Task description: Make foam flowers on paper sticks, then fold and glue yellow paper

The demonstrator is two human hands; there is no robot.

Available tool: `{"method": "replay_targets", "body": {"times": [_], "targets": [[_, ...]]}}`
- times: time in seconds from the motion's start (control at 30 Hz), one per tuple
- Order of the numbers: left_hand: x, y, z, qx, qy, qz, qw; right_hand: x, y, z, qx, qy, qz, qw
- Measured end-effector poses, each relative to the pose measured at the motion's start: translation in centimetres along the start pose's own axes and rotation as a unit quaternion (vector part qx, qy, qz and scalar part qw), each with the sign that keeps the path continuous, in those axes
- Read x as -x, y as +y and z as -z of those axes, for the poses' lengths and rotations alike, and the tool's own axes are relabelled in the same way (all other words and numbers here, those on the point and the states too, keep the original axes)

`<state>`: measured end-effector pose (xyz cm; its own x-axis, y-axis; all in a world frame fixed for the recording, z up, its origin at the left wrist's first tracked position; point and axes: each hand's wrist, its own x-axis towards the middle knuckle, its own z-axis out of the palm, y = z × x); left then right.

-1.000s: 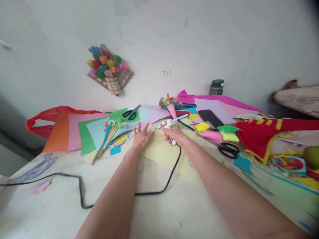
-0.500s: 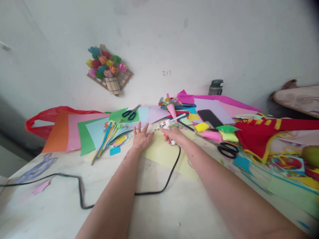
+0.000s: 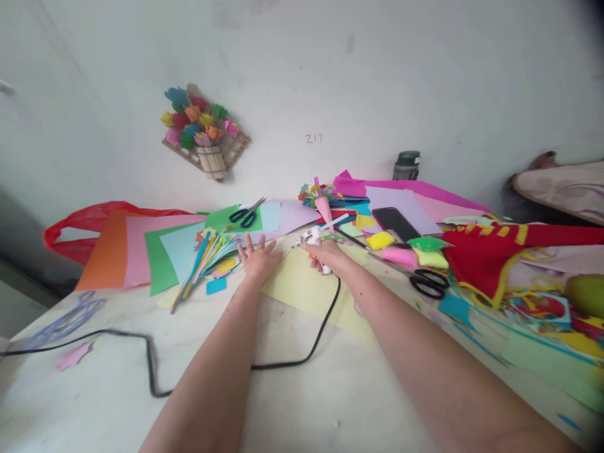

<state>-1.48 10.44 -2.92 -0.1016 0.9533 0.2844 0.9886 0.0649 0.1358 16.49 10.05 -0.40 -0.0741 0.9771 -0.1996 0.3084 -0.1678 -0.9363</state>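
A white hot glue gun [image 3: 312, 236] is gripped in my right hand [image 3: 325, 251]; a pale glue stick juts from its back and its nozzle points left. Its black cord [image 3: 325, 324] runs down over the table and under my left forearm. Beneath the gun lies a pale yellow sheet of paper [image 3: 302, 283]. My left hand [image 3: 259, 258] rests with fingers spread at that sheet's left edge, holding nothing. Just behind the gun, a pink paper cone with small coloured paper pieces [image 3: 323, 204] lies near the wall.
Left of my hands are paper strips [image 3: 195, 270], coloured sheets [image 3: 160, 258], scissors [image 3: 245, 215] and a red plastic bag [image 3: 61, 236]. To the right lie a phone [image 3: 395, 223], more scissors [image 3: 427, 283], clay packets [image 3: 401, 255] and a red cloth [image 3: 491, 258].
My left hand has slid slightly left, away from the glue gun, along the yellow sheet's edge. The right hand keeps its hold on the gun in about the same place.
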Motion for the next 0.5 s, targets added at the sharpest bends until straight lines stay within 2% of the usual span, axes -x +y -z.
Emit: {"method": "replay_targets", "body": {"times": [0.2, 0.5], "targets": [[-0.55, -0.1, -0.41, 0.0, -0.025, 0.041, 0.999, -0.09, 0.11, 0.03, 0.003, 0.001, -0.003, 1.0], [-0.07, 0.22, 0.29, -0.018, 0.006, 0.033, 0.999, 0.18, 0.44, 0.35, -0.028, -0.026, 0.036, 0.999]]}}
